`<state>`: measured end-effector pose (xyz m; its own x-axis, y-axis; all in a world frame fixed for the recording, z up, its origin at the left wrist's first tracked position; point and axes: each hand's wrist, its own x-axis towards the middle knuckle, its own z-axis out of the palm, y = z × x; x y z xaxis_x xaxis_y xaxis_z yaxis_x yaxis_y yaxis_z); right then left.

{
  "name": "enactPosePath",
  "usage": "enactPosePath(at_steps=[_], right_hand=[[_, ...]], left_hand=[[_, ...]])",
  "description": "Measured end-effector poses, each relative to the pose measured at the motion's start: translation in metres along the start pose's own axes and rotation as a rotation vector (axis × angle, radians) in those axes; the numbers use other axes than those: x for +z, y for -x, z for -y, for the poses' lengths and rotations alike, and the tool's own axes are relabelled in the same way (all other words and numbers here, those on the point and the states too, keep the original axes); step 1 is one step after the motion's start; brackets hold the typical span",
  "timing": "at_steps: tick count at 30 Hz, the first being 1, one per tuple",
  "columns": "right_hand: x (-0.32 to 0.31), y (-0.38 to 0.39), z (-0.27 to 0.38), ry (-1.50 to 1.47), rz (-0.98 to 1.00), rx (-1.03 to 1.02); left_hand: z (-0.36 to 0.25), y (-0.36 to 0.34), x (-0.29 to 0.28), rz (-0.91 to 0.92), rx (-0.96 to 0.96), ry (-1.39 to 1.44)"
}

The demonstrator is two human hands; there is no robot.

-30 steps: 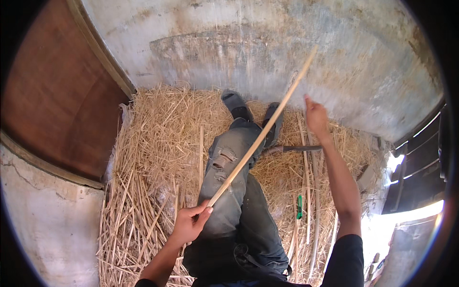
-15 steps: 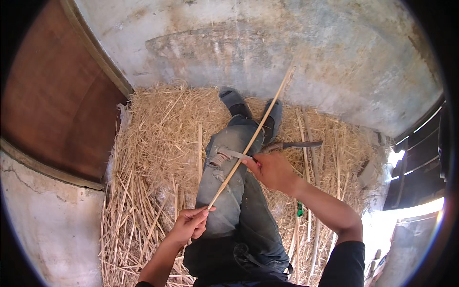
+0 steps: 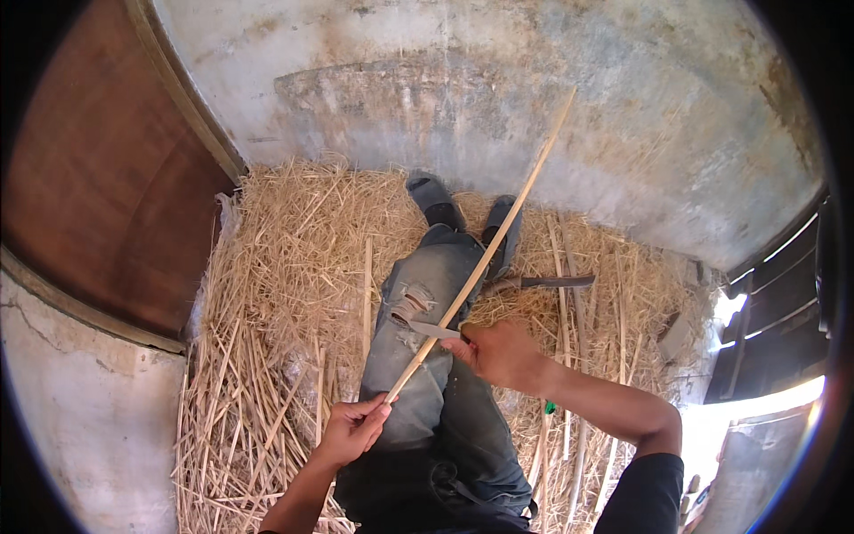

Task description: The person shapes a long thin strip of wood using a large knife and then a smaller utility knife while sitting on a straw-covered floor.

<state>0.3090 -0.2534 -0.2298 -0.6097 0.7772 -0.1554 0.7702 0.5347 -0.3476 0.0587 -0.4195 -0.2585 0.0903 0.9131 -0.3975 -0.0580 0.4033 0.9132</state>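
Observation:
A long, thin bamboo strip (image 3: pixel 487 254) slants across my lap, its far end up before the wall. My left hand (image 3: pixel 353 431) pinches its near end between thumb and fingers. In my right hand (image 3: pixel 503 356) is a small knife (image 3: pixel 431 329), its pale blade lying across the strip just above my thigh. The handle is hidden in my fist, and my thumb presses near the strip. Beneath the blade tip is a torn, frayed patch (image 3: pixel 411 305) on the knee of my grey trousers.
Loose shavings (image 3: pixel 302 231) cover the floor around my sandalled feet. Cut strips (image 3: pixel 240 427) lie heaped at the left. Beyond my right hand rests a big dark-bladed knife (image 3: pixel 558 281) beside long sticks (image 3: pixel 567 329). A stained wall (image 3: pixel 427 98) stands ahead, a brown panel (image 3: pixel 107 178) at the left.
My right hand and the knife have slid down along the strip toward my left hand. The strip's far end has risen and shifted right.

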Motion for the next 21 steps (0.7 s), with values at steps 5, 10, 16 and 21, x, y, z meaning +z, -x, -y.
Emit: enactPosePath(at_steps=[5,10,16,21], right_hand=[[-0.022,-0.042,-0.087,-0.302,-0.371,0.162],[-0.011,-0.016,-0.029,-0.030,-0.185,-0.039],[-0.036,-0.038,-0.076,-0.062,-0.289,0.195],[-0.004,-0.020,-0.034,0.090,-0.126,-0.054]], left_hand=[[-0.003,0.002,0.001,-0.011,0.054,-0.076],[0.027,-0.002,-0.003,-0.110,0.221,-0.230],[0.031,-0.006,0.001,-0.118,0.259,-0.255],[0.030,0.003,-0.002,-0.151,0.267,-0.263]])
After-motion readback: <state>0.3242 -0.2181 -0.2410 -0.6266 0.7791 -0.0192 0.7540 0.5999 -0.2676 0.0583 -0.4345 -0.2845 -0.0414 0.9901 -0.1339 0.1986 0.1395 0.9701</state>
